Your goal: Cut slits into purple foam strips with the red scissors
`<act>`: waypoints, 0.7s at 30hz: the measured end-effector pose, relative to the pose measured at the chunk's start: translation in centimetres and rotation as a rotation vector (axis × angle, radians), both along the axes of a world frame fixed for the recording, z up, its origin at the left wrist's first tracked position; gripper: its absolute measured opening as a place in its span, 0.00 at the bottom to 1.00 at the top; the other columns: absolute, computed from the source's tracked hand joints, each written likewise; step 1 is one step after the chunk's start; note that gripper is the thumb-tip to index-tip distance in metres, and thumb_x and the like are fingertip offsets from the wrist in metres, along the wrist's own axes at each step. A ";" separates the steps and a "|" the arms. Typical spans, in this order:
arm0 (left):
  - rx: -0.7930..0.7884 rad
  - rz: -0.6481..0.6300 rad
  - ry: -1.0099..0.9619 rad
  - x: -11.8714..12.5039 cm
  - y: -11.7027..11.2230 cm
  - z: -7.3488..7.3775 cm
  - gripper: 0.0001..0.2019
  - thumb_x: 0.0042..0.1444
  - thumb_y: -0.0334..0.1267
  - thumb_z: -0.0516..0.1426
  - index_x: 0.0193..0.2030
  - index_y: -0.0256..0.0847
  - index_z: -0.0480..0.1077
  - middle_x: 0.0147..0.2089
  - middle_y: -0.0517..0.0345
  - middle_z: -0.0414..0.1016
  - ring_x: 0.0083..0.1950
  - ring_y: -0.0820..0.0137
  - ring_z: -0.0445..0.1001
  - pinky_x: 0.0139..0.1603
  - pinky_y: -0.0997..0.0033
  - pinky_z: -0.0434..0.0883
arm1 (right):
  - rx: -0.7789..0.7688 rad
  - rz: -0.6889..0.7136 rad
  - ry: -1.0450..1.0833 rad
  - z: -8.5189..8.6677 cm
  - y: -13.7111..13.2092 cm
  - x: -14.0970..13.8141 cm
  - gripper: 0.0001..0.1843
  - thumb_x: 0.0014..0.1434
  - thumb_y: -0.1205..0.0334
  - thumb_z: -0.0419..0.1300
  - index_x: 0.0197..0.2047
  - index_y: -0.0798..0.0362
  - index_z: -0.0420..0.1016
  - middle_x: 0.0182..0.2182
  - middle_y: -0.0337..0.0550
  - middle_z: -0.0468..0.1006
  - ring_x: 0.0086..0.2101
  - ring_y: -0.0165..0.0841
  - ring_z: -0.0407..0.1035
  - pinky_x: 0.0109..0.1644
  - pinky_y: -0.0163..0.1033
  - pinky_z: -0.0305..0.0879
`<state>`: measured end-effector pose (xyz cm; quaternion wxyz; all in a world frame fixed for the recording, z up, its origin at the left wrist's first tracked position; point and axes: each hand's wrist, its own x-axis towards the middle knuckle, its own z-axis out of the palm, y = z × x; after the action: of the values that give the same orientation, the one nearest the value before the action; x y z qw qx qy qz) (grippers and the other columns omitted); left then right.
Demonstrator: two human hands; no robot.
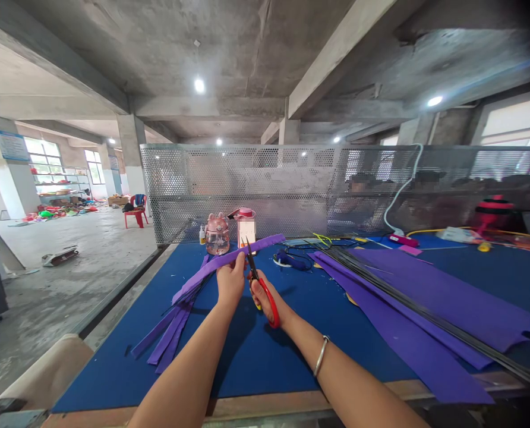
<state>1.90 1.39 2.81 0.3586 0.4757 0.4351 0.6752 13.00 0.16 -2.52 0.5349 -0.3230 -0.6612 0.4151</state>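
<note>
My left hand (232, 278) pinches a long purple strip (202, 273), holding it up at a slant above the table. In my right hand (265, 294) is a pair of scissors (271, 306) with red handles, its dark blades parted and pointing up beside the strip. Whether the blades touch the strip I cannot tell. Something yellow shows under my right hand, mostly hidden. Below the held strip, several cut purple strips (171, 339) and thin black rods lie on the blue tabletop (238, 368).
Large purple sheets (398, 333) lie at right, with a bundle of long black rods (407, 306) across them. Behind my hands stand a pink bottle (217, 235), a pink-lidded container (246, 223) and a blue glue gun (294, 260). A perforated metal screen (238, 178) borders the back.
</note>
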 end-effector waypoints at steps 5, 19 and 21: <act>0.019 -0.008 0.050 0.1 -0.2 0.1 0.16 0.55 0.46 0.59 0.24 0.38 0.75 0.26 0.50 0.79 0.30 0.64 0.77 0.29 0.70 0.70 | -0.012 0.014 0.010 -0.1 -0.1 0.1 0.36 0.54 0.24 0.53 0.45 0.50 0.64 0.26 0.33 0.59 0.23 0.28 0.51 0.23 0.33 0.50; 0.063 -0.005 0.201 -0.1 0.6 -1.0 0.20 0.58 0.50 0.54 0.25 0.37 0.75 0.27 0.49 0.79 0.33 0.61 0.78 0.36 0.66 0.70 | -0.133 -0.062 0.125 0.5 -0.5 -0.8 0.34 0.51 0.24 0.56 0.33 0.50 0.61 0.19 0.28 0.57 0.17 0.24 0.51 0.18 0.31 0.47; 0.063 0.001 0.197 -0.1 0.7 -1.1 0.20 0.58 0.51 0.54 0.25 0.38 0.75 0.27 0.49 0.79 0.33 0.61 0.78 0.36 0.66 0.70 | -0.123 -0.082 0.105 0.4 -0.5 -0.7 0.33 0.53 0.26 0.56 0.33 0.50 0.62 0.19 0.29 0.57 0.18 0.25 0.52 0.18 0.31 0.49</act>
<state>1.85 2.07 1.70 0.2986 0.5504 0.4472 0.6387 12.27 -0.33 -2.14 0.5644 -0.3597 -0.5918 0.4493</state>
